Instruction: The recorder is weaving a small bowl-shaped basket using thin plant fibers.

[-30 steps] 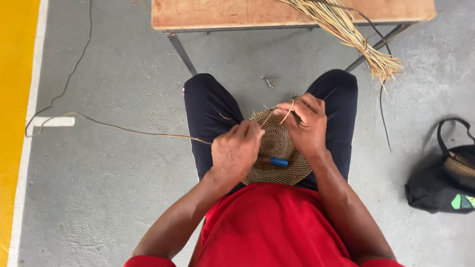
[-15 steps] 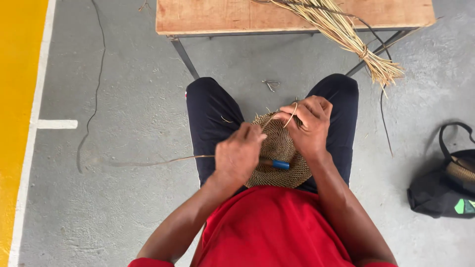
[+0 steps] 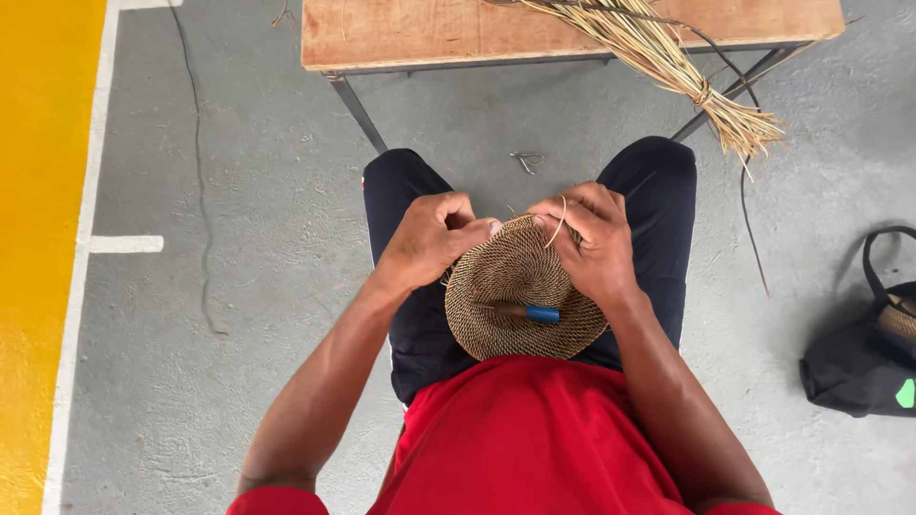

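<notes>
A round woven disc (image 3: 520,286) of tan and dark fibre lies flat across the seated person's lap, which steadies it so both hands can work its far rim. The left hand (image 3: 427,240) is curled nearly closed at the disc's upper left edge, thumb and fingertips pinched on the rim or a strand there; which one cannot be told. The right hand (image 3: 593,243) is bent over the disc's upper right edge, fingers pressed on the weave, with 1 pale fibre strand (image 3: 556,221) looping up between them, so it is closed on that strand. A small tool with a blue handle (image 3: 530,312) rests on the disc, just below its middle, within easy reach.

Beyond the disc stands a wooden table (image 3: 429,33) on metal legs, carrying a tied bundle of dry straw (image 3: 668,62) whose ends hang over the edge. To the right of the disc, well apart on the grey floor (image 3: 239,191), sits a black bag (image 3: 863,367), open; something woven shows at its mouth, the rest is hidden.
</notes>
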